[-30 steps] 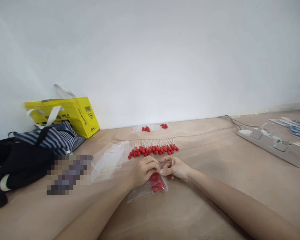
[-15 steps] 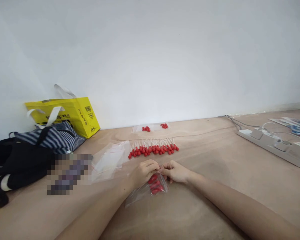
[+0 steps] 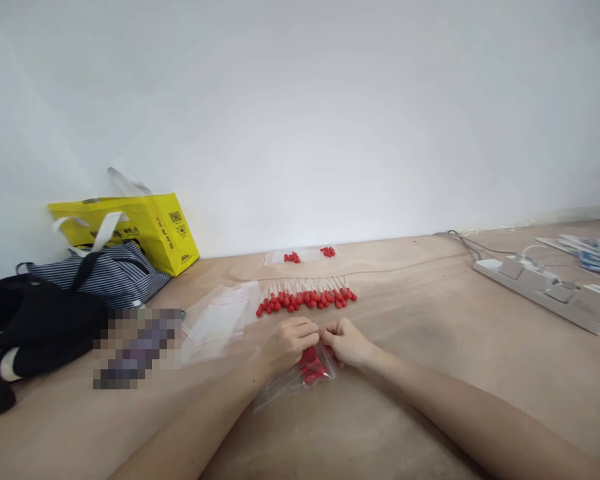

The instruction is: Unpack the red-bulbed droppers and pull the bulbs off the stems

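Note:
A clear plastic bag (image 3: pixel 286 389) holding red-tipped pieces (image 3: pixel 313 367) lies on the table under my hands. My left hand (image 3: pixel 293 343) is closed over the bag's far side, its fingers bent downward. Close beside it, my right hand (image 3: pixel 347 343) pinches the bag near its right corner, and the fingertips of both hands nearly meet. Just beyond them is a row of white sticks with red bulb-shaped heads (image 3: pixel 307 299), heads toward me. Left of that row lies a stack of flat clear bags (image 3: pixel 215 327).
At the wall lies another clear bag (image 3: pixel 307 254) with two small red clusters. On the left are a yellow shopping bag (image 3: pixel 167 233), a striped bag (image 3: pixel 115 273), a black bag (image 3: pixel 45 327) and a blurred-out item (image 3: pixel 140 350). A white power strip (image 3: pixel 540 293) with cables stands right.
My hands have shifted slightly at the bag, the left fingers curling further over it. The red pieces inside look a little more bunched. The other things have stayed in place.

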The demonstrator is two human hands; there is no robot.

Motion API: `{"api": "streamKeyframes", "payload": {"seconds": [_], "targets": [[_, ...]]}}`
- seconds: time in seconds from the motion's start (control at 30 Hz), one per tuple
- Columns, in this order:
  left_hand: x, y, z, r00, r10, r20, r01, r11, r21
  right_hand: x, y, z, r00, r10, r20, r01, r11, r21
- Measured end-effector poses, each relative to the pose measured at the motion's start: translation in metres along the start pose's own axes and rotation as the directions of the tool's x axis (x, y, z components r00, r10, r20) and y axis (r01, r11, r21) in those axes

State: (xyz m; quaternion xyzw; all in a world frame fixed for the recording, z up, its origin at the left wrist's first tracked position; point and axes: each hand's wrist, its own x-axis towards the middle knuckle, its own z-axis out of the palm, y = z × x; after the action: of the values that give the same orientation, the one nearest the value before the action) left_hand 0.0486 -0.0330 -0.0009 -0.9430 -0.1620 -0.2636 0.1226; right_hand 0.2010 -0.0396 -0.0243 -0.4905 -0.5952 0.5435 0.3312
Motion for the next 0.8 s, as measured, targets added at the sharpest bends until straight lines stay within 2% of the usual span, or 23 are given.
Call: {"api": "streamKeyframes", "payload": {"seconds": [0.17, 0.23, 0.3, 0.37, 0.43, 0.5, 0.53, 0.6, 0.7, 0.8], "targets": [[0.000, -0.001, -0.004, 1.000, -0.001, 0.010, 0.001, 1.000, 0.010, 0.005, 0.003, -0.002, 0.996, 0.044, -0.074, -0.045, 0.999, -0.013], [0.001, 0.000, -0.008, 0.998, -0.057, 0.014, 0.058, 0.998, -0.035, 0.007, 0.004, -0.005, 0.995, 0.047, -0.086, -0.049, 0.999, -0.022], [0.002, 0.003, -0.012, 0.984, -0.169, 0.046, 0.173, 0.979, -0.103, 0.006, 0.005, -0.007, 0.996, 0.038, -0.078, -0.041, 0.998, -0.036], [0.001, 0.007, -0.016, 0.939, -0.329, 0.098, 0.340, 0.929, -0.146, 0.005, 0.007, -0.008, 0.997, 0.026, -0.068, -0.029, 0.998, -0.050], [-0.004, 0.014, -0.020, 0.865, -0.475, 0.164, 0.497, 0.855, -0.147, 0.003, 0.009, -0.011, 0.992, -0.057, -0.111, 0.045, 0.993, -0.108], [-0.013, 0.022, -0.022, 0.805, -0.535, 0.256, 0.580, 0.801, -0.148, 0.002, 0.010, -0.016, 0.963, -0.205, -0.176, 0.164, 0.962, -0.220], [-0.019, 0.026, -0.023, 0.792, -0.529, 0.305, 0.590, 0.792, -0.156, 0.002, 0.011, -0.019, 0.943, -0.278, -0.184, 0.220, 0.934, -0.281], [-0.030, 0.033, -0.024, 0.780, -0.499, 0.378, 0.589, 0.790, -0.172, 0.003, 0.011, -0.026, 0.931, -0.344, -0.121, 0.285, 0.893, -0.349], [-0.038, 0.036, -0.025, 0.772, -0.480, 0.416, 0.589, 0.787, -0.185, 0.004, 0.009, -0.038, 0.955, -0.292, 0.059, 0.293, 0.888, -0.354], [-0.037, 0.030, -0.026, 0.790, -0.442, 0.424, 0.564, 0.796, -0.220, 0.002, 0.006, -0.047, 0.953, -0.244, 0.178, 0.296, 0.874, -0.387]]}}
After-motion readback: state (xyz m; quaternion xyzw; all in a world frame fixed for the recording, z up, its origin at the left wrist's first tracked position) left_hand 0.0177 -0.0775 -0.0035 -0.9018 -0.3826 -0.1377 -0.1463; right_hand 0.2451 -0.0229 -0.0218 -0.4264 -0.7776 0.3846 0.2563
